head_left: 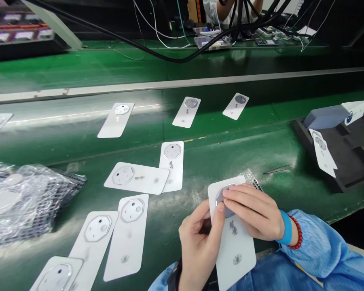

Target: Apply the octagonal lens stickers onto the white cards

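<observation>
My left hand (202, 238) grips a white phone back cover (235, 258) by its left edge, with the thumb on the camera ring. My right hand (257, 212) lies across the cover's upper right part, fingers together and tips pressed on the ring; its thumb is hidden. A small piece of black-dotted clear film (255, 184) shows just behind the right hand. To the left lie several similar covers, among them an upright one (127, 238), a sideways one (136, 178) and one partly beneath that (174, 178).
Tweezers (276, 169) lie right of centre. A black tray (354, 161) holds grey and white covers. Clear plastic packaging (27, 206) sits at left. More covers, such as one at the back (186, 112), lie on the green belt (148, 121). Another person (230, 10) is behind hanging cables.
</observation>
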A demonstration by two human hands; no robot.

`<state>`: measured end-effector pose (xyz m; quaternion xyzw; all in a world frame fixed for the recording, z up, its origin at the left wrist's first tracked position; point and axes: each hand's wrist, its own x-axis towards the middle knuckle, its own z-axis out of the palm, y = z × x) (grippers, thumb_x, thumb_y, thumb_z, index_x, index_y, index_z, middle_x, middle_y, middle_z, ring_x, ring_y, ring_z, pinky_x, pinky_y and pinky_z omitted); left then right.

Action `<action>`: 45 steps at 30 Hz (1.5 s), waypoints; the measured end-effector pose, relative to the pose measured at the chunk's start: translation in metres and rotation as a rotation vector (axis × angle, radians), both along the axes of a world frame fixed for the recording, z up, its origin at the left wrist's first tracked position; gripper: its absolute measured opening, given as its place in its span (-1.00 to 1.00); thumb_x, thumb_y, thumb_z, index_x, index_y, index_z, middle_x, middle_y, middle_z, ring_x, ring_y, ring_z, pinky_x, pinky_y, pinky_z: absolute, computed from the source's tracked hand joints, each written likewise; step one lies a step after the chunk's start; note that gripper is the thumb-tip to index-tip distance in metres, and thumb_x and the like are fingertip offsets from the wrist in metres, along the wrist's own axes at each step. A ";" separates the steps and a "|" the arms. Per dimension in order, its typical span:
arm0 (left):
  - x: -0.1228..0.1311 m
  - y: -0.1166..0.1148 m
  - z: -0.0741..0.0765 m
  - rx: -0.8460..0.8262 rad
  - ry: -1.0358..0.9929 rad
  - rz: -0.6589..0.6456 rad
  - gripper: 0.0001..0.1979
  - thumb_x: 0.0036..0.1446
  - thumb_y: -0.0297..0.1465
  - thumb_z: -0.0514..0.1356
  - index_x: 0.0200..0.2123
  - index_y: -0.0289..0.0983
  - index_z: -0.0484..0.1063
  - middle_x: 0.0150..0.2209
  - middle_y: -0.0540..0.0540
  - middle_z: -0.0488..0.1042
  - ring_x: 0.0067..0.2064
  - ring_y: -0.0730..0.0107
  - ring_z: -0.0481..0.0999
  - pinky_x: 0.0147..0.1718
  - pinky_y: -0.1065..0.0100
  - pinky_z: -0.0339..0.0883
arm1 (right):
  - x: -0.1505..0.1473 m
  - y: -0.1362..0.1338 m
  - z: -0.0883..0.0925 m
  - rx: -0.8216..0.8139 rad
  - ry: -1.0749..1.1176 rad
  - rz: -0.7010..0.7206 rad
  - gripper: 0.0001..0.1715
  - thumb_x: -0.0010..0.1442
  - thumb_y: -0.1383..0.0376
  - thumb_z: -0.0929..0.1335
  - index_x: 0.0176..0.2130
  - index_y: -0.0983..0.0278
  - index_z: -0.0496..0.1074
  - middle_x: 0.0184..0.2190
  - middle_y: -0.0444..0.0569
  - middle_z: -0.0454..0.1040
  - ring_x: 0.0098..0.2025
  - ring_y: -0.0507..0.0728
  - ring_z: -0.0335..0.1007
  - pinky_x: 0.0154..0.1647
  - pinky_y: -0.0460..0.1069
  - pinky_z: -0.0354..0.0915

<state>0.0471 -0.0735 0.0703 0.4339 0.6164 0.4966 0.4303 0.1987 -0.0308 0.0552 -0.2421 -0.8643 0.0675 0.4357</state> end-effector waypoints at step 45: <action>0.114 0.349 -0.041 -0.137 0.696 -0.293 -0.62 0.25 -0.29 0.21 0.08 -0.30 0.36 0.07 -0.20 0.42 -0.01 0.17 0.49 -0.07 0.05 0.43 | 0.137 0.034 -0.044 -0.256 -0.034 -0.858 -0.64 0.27 0.21 0.31 0.03 0.25 0.44 0.06 0.16 0.44 0.12 0.24 0.39 0.15 0.22 0.32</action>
